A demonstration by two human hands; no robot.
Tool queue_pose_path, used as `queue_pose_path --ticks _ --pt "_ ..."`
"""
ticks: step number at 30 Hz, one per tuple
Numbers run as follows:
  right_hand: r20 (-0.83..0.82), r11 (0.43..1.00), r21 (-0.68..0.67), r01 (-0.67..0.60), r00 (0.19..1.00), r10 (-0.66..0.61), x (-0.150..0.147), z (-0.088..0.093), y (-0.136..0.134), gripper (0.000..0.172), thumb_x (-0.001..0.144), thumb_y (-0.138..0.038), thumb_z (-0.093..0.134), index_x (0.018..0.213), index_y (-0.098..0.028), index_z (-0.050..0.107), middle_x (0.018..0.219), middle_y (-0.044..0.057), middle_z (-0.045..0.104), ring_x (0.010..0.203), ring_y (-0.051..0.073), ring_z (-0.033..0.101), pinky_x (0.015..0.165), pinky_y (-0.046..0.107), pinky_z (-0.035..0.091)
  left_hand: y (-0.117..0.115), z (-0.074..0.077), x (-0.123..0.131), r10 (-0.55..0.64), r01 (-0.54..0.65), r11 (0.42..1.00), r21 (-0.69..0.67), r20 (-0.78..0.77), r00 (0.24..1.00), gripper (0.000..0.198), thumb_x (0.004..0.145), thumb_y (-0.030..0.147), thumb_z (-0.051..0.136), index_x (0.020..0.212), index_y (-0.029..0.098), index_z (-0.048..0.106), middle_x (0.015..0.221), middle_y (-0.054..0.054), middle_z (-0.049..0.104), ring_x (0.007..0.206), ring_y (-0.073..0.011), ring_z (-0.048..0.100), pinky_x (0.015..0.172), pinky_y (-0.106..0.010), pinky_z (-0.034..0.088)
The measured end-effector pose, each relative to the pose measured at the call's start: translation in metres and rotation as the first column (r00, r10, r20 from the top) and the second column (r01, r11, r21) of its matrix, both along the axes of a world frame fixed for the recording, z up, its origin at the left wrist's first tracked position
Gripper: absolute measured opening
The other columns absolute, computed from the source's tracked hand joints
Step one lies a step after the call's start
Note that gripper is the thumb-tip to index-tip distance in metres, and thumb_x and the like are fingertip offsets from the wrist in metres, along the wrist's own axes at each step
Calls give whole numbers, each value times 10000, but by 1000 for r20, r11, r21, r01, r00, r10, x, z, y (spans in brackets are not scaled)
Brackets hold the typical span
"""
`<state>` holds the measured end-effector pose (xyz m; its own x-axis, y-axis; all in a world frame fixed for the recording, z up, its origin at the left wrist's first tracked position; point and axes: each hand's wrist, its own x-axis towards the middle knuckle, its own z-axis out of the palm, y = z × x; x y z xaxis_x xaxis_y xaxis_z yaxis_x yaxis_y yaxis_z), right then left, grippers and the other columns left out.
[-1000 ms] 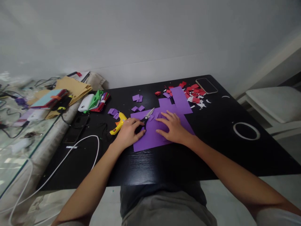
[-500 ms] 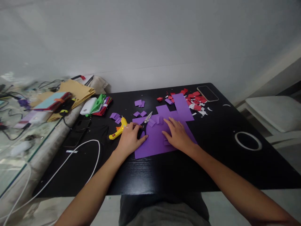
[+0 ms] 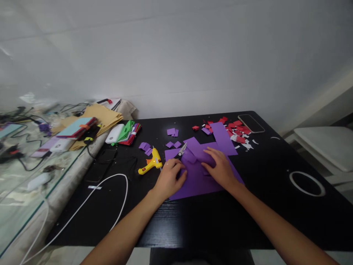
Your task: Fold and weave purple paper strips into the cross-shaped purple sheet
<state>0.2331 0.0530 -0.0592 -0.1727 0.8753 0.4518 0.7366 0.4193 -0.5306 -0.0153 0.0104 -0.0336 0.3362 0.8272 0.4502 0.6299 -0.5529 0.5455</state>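
My left hand [image 3: 171, 177] is curled over the handle end of a pair of scissors [image 3: 182, 149], hiding most of the handles. The blades point up and away over a large purple paper sheet [image 3: 190, 186]. My right hand [image 3: 220, 168] lies over the right part of this sheet, thumb and index finger apart. A blurred purple piece [image 3: 189, 155] shows between the hands. Beside my left hand lies a yellow glue gun [image 3: 151, 163]. Small purple pieces [image 3: 173, 132] are grouped beyond the scissors.
A purple strip [image 3: 224, 140] lies near red and white scraps [image 3: 239, 130] and a phone [image 3: 251, 123]. On the left are a green and red bundle [image 3: 129, 133], a dark phone [image 3: 99, 167] and a white cable [image 3: 125, 184]. A white ring [image 3: 307, 183] lies right.
The view has tilted up and shifted left. My left hand has closed over the scissors' handles. Small purple pieces between the hands have shifted, and my right hand's fingers are more bent.
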Motion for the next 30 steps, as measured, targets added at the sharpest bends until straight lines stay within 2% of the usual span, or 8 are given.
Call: queue_pose_path --ticks 3,7,10,13,16,22,27,30 --pt "-52 999 19 50 997 -49 5 -3 5 413 842 -293 727 1245 -212 692 1333 144 672 1261 351 624 1099 571 489 1 0 0 -16 16 1000 11 56 998 89 953 236 602 975 194 678 1018 -89 659 995 -218 624 904 -376 531" --pt "-101 999 -33 21 995 -24 10 -10 13 272 837 -348 717 1084 -241 751 1273 120 704 1195 333 667 1060 541 517 4 -3 3 -22 19 999 41 58 998 98 946 233 585 883 193 650 935 -74 655 906 -197 618 825 -332 520" --pt "-165 998 -54 14 986 -23 11 -14 19 266 806 -400 730 1019 -244 768 1267 121 708 1182 331 677 1061 527 517 7 -7 6 -10 15 996 85 -62 998 225 945 257 576 728 198 565 778 -47 612 778 -181 583 710 -303 474" --pt "-254 997 -69 17 967 -34 9 -16 23 288 779 -429 728 984 -234 780 1248 136 716 1177 338 677 1076 537 504 7 -10 8 0 46 985 163 -272 962 318 963 258 530 651 203 503 682 -36 582 688 -168 559 669 -302 438" --pt "-425 992 -125 27 902 -78 8 -17 26 308 760 -482 721 917 -224 781 1200 148 735 1160 346 678 1048 554 523 6 -13 9 -3 70 980 186 -340 941 327 951 247 530 628 199 514 658 -43 596 663 -170 567 666 -310 428" --pt "-493 989 -145 27 864 -96 7 -17 30 349 762 -531 671 858 -208 762 1178 168 743 1115 339 705 1025 541 552 6 -16 11 10 91 977 193 -467 884 275 939 240 536 686 176 622 671 -73 651 652 -185 610 627 -311 415" --pt "-505 987 -153 47 855 -119 3 -10 27 372 753 -560 648 813 -204 739 1135 176 758 1049 329 735 988 522 577 4 -7 12 -70 209 963 168 -592 803 225 909 253 573 724 153 654 697 -95 683 634 -199 628 613 -319 438" --pt "-480 990 -127 57 870 -111 6 8 25 375 743 -579 666 767 -210 733 1042 158 782 992 327 745 955 531 585 4 13 12 -172 344 928 139 -660 731 209 873 294 620 709 166 638 699 -92 679 611 -191 617 628 -328 469"
